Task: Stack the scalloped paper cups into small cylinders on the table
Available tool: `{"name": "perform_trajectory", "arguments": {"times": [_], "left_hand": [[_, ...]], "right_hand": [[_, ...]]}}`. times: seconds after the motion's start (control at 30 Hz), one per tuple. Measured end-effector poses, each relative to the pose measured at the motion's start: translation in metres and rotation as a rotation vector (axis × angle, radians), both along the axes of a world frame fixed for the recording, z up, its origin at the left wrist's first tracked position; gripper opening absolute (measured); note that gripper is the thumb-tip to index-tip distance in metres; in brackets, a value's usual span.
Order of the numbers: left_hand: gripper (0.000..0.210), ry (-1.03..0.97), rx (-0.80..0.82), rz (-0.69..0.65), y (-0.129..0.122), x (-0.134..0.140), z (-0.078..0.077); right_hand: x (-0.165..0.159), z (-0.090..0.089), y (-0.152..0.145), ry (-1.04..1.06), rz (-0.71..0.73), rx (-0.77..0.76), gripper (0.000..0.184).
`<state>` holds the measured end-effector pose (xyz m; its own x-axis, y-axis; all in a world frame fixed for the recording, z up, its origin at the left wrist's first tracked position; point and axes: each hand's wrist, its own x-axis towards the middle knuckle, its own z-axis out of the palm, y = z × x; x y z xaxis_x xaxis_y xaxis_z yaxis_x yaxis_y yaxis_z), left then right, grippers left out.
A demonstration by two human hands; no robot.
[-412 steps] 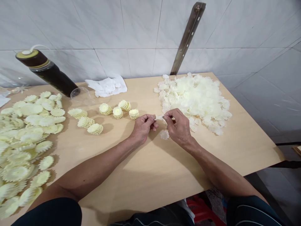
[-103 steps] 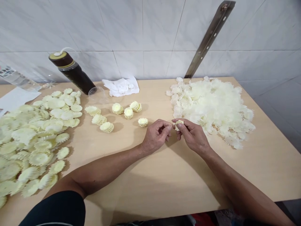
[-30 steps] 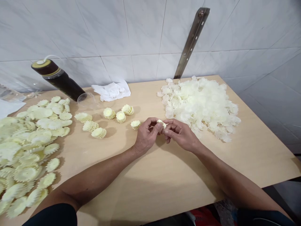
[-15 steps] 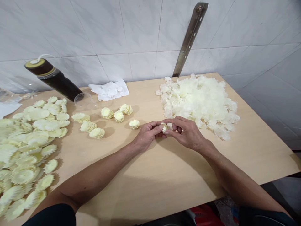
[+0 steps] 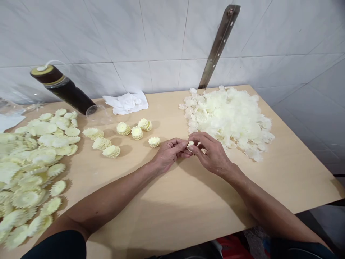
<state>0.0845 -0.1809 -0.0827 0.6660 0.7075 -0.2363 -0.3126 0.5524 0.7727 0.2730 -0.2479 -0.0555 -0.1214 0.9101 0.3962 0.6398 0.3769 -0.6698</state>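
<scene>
Near the middle of the table, my left hand and my right hand meet, fingertips pinched on a small cream petal disc. Fingers cover most of it, so I cannot tell how many layers it has. Just left of my left hand stands a small stack of scalloped petal discs. Several similar stacks are grouped farther left, some upright and some tipped over. Behind my right hand spreads a heap of thin, pale petal discs.
A large pile of thicker cream discs covers the table's left side. Behind it a dark bottle leans by a clear plastic cup. Crumpled white tissue lies near the tiled wall. A slotted metal bracket is fixed there.
The disc has turned between my fingertips, its flat face now showing more. My right hand's fingers are curled slightly closer in. The view has shifted a little.
</scene>
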Motion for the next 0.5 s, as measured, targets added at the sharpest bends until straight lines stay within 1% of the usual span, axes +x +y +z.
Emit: {"name": "perform_trajectory", "arguments": {"times": [0.1,0.2,0.27,0.33,0.4,0.5], "left_hand": [[0.047,-0.012,-0.033,0.03,-0.0002,0.0005,-0.0009],[0.051,0.002,-0.045,0.073,-0.0006,0.0009,-0.0028],[0.051,0.013,-0.028,0.075,-0.0008,0.0009,-0.0036],[0.051,0.013,-0.013,0.059,-0.001,0.0007,-0.0033],[0.05,0.008,-0.018,0.028,-0.001,0.0005,-0.002],[0.048,-0.014,-0.042,-0.018,-0.0005,0.0,0.0002]], "right_hand": [[-0.0002,0.0,-0.0008,-0.031,0.012,-0.026,0.025],[-0.0013,-0.0009,-0.0014,-0.025,0.043,0.026,0.03],[-0.0024,-0.0007,-0.002,-0.022,0.057,0.049,0.034],[-0.0032,0.0006,-0.0029,-0.029,0.054,0.061,0.034],[-0.0027,0.0028,-0.0039,-0.038,0.026,0.071,0.029],[0.0022,0.0077,-0.0056,-0.039,-0.078,0.058,0.025]]}}
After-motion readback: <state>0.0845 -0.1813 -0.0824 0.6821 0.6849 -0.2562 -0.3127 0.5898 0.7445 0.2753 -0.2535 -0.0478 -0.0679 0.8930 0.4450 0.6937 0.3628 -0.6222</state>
